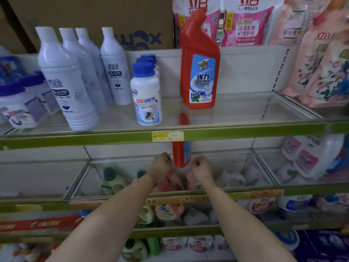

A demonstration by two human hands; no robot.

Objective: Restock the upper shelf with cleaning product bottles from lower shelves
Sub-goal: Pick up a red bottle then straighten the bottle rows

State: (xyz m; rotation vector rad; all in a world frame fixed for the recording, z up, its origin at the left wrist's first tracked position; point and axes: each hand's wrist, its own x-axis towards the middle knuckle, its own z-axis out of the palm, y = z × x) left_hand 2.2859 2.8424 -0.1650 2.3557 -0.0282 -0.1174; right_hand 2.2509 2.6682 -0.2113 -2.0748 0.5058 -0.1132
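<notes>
The red bottle (200,59) stands upright on the top shelf (170,136), near the middle, with its bent neck pointing up and a blue label on its front. The top shelf is a long shelf with a green front edge and a yellow price tag (167,136) stuck on it. A brown box (90,19) sits high up behind the shelf on the left. Pink bags (245,21) hang up high on the right, and flowery bags (324,59) lean at the far right. Four tall white bottles (66,80) stand in a group on the left part of the shelf. Just beside them stands a row of small white bottles with blue caps (147,93), one behind the other, a little apart from the red bottle. A second red bottle (181,154) shows below the green edge, on the next shelf down, partly hidden by the edge. The two hands reach toward it from below. The left hand (162,164) is just beside it on the left, with fingers curled in. The right hand (201,167) is just beside it on the right, also curled like a fist. I cannot tell if either hand is touching the bottle or holding anything. More bottles (113,181) lie blurry on the shelves underneath.
</notes>
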